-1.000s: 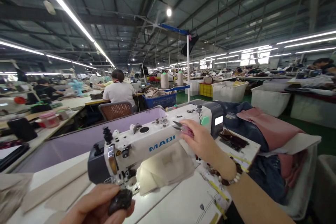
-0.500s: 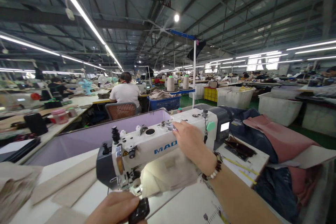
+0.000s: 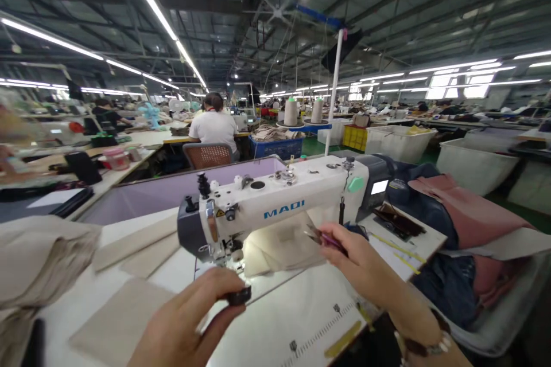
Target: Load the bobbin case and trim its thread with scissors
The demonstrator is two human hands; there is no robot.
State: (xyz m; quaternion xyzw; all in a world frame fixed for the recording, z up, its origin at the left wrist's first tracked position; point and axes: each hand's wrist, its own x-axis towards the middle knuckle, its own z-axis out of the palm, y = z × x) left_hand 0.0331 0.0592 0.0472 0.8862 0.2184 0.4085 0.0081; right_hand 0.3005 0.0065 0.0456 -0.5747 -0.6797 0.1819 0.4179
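Observation:
A white MAQI sewing machine (image 3: 279,200) stands on the white worktable (image 3: 297,321) in front of me. My left hand (image 3: 189,324) is low at the near edge, pinching a small dark piece (image 3: 239,296) just below the machine's needle end. My right hand (image 3: 359,261) hovers under the machine's arm, holding small thread snips (image 3: 321,236) with a pink handle, blades pointing left. Beige fabric (image 3: 279,243) lies lit under the machine's arm.
Beige fabric strips (image 3: 133,246) and a folded stack (image 3: 41,264) lie at the left. Pink and dark cloth (image 3: 456,212) is piled at the right. A thread stand with cones (image 3: 303,112) rises behind. A seated person (image 3: 214,129) works ahead; white bins (image 3: 400,143) stand far right.
My right hand came down from the top of the machine to below its arm, still with the snips. My left hand lifted slightly with the dark piece. The view shifted left.

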